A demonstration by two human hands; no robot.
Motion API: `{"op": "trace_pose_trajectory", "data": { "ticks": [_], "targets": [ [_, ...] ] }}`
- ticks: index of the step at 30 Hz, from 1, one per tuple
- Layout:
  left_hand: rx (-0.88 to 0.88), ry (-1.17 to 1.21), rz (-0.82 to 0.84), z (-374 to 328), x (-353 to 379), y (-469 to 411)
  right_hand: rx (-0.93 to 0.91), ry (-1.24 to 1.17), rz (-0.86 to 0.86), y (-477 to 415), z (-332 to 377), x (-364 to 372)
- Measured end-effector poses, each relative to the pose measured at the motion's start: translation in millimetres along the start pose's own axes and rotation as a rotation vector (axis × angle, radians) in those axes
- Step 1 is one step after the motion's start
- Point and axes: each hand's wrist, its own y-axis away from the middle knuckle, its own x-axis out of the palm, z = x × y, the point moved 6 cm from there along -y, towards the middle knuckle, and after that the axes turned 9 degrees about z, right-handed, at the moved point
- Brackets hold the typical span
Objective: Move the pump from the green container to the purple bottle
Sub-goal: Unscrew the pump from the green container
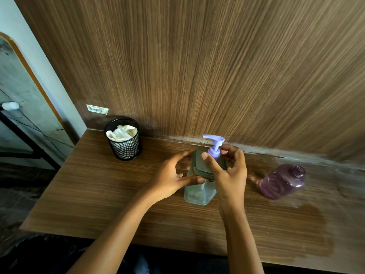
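Note:
A clear green container (198, 191) with a dark green lid stands upright on the wooden desk (98, 194). A lilac pump (214, 144) sits in its lid, nozzle pointing left. My left hand (173, 177) wraps the container's upper body and lid edge. My right hand (227, 171) pinches the pump's collar between thumb and fingers. To the right, an open-necked purple bottle (282, 181) stands apart from both hands, with no cap.
A black mesh cup (124, 139) holding crumpled white cloth stands at the back left of the desk. A wood-grain panel (197, 66) rises right behind the desk. The desk's left edge drops to the floor. A damp patch (308, 212) marks the surface near the purple bottle.

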Motion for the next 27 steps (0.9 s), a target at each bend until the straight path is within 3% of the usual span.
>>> {"op": "trace_pose_trajectory", "data": {
  "ticks": [3,10,22,27],
  "targets": [
    [0.005,0.0,-0.005,-0.8,0.2,0.2,-0.001,0.023,-0.017,-2.0,-2.4,-2.1],
    [0.019,0.038,-0.015,-2.6,-2.9,1.4,0.08,-0.06,0.12,-1.3,-8.1,4.1],
    [0.001,0.024,0.005,-0.6,-0.5,1.0,-0.007,0.098,-0.01,-0.8,-1.5,-0.3],
    [0.004,0.052,-0.01,3.4,-2.0,-1.1,0.012,0.069,0.07,-2.5,-4.6,4.1]
  ]
}}
